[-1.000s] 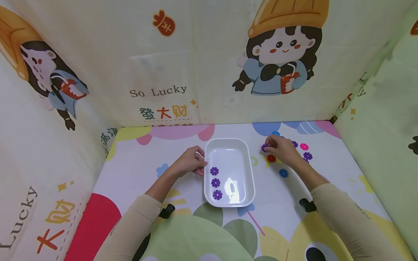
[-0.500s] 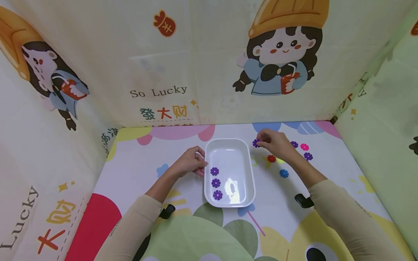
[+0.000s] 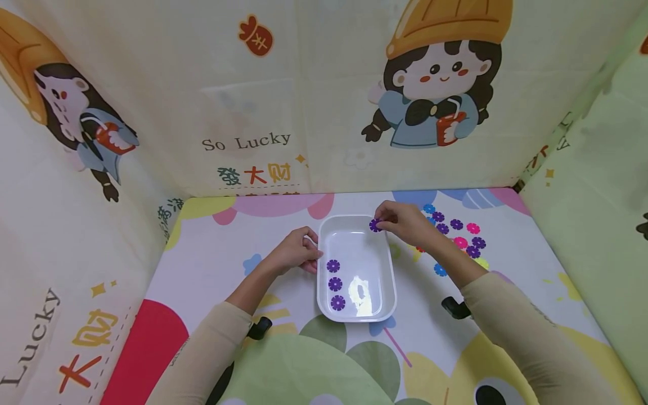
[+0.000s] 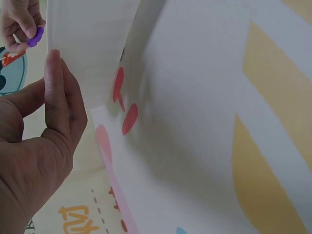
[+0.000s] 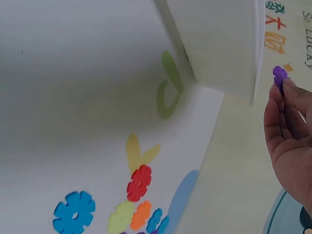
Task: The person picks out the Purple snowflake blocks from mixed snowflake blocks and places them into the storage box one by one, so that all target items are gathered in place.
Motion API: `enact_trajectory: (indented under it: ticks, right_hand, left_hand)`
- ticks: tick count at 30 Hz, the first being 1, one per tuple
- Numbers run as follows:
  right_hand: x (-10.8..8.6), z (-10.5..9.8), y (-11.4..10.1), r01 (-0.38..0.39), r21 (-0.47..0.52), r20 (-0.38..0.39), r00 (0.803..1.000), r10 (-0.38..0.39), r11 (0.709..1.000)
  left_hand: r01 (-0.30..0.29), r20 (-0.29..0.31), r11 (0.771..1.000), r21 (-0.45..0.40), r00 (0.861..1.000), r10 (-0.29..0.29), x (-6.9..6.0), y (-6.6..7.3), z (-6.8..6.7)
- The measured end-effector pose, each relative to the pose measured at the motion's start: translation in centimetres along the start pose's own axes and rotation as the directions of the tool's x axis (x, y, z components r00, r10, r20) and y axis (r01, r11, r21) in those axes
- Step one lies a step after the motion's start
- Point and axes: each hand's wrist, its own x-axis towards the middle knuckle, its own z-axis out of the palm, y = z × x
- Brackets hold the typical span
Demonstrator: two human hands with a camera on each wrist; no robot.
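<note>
A white tray stands on the table, with three purple flower pieces in a column along its left side. My left hand grips the tray's left rim; the left wrist view shows the fingers against its wall. Between thumb and fingertips my right hand pinches a purple flower piece, over the tray's upper right corner. That piece also shows in the right wrist view, raised beside the rim.
Right of the tray lie several loose flower pieces: purple, pink, blue, and, in the right wrist view, red and orange. Printed cloth walls rise behind and at both sides.
My right hand has moved left with the purple piece, from among the loose pieces to over the tray's corner. My left hand has stayed at the rim.
</note>
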Motion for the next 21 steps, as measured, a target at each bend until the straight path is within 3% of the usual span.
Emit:
enact_trajectory:
  ticks: [15,21]
  right_hand:
    - [1.3,3.5,-2.0,0.049,0.014,0.098,0.994,-0.05,0.999]
    - [1.8,4.8,-2.3,0.029,0.006,0.124,0.992,-0.03,1.0]
  left_hand:
    - [0.001,-0.005,1.0,-0.001,1.0,-0.001,0.0,0.0,-0.1]
    - [0.001,-0.005,1.0,-0.011,1.0,-0.001,0.1,-0.2,0.0]
